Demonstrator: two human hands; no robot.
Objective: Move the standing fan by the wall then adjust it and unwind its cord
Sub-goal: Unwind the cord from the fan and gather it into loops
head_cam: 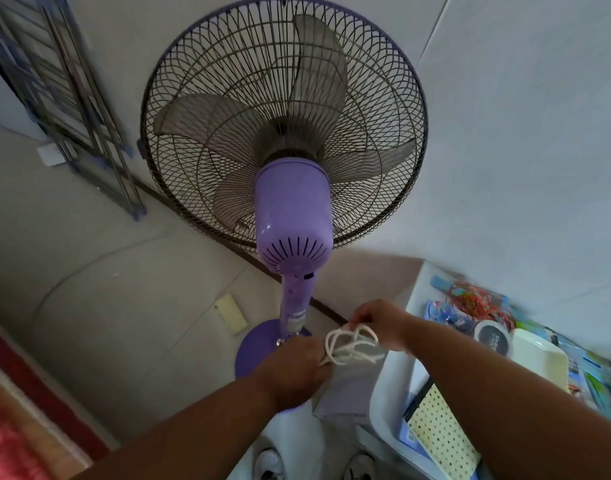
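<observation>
Pale wall behind fan (290,140): cord-unwinding step.
My left hand (293,368) and right hand (376,323) grasp the coiled cord (349,344); next, I'd pull loops apart.

Plainly a home, a lived-in room. Folded metal drying rack (65,98) leaning far left; cluttered white plastic tub (392,382) near right.

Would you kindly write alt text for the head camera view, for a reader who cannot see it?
Both hands, left hand and right hand, hold a looped white cord behind a purple standing fan that faces the wall. A cluttered white bin sits to the right.
</observation>
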